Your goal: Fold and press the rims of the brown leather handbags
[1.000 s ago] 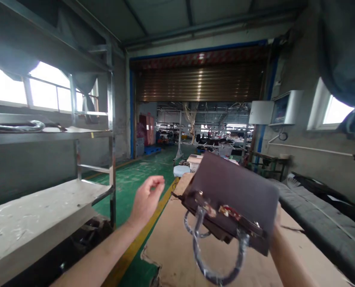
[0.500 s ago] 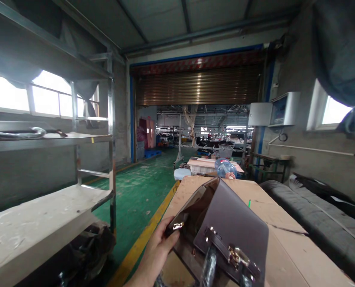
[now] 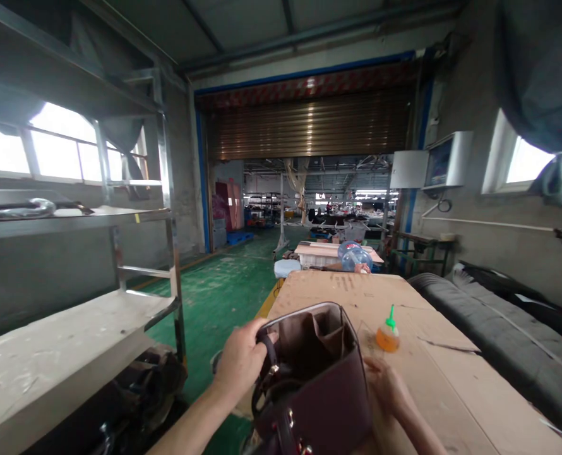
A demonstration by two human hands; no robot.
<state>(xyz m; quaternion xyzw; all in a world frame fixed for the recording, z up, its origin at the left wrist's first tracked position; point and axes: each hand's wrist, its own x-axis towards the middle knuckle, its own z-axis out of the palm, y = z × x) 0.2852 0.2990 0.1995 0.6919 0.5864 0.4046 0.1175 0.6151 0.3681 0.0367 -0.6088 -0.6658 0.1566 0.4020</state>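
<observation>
A dark brown handbag [image 3: 323,398] stands upright on the cardboard-covered table [image 3: 432,373], its mouth open toward me and its lining showing. My left hand [image 3: 241,360] grips the bag's left rim near a handle, fingers closed. My right hand [image 3: 386,387] rests against the bag's right side, fingers partly hidden behind it. A small orange bottle with a green nozzle [image 3: 388,334] stands on the table just beyond the bag.
A steel shelf rack [image 3: 91,303] runs along the left. Green floor with a yellow line [image 3: 224,297] lies between rack and table. Rolled dark grey material [image 3: 494,347] lies right of the table. Water jugs [image 3: 354,258] sit at the table's far end.
The bag has come down from the air and turned upright on the table, mouth open. My left hand has taken its rim. The orange bottle is now uncovered.
</observation>
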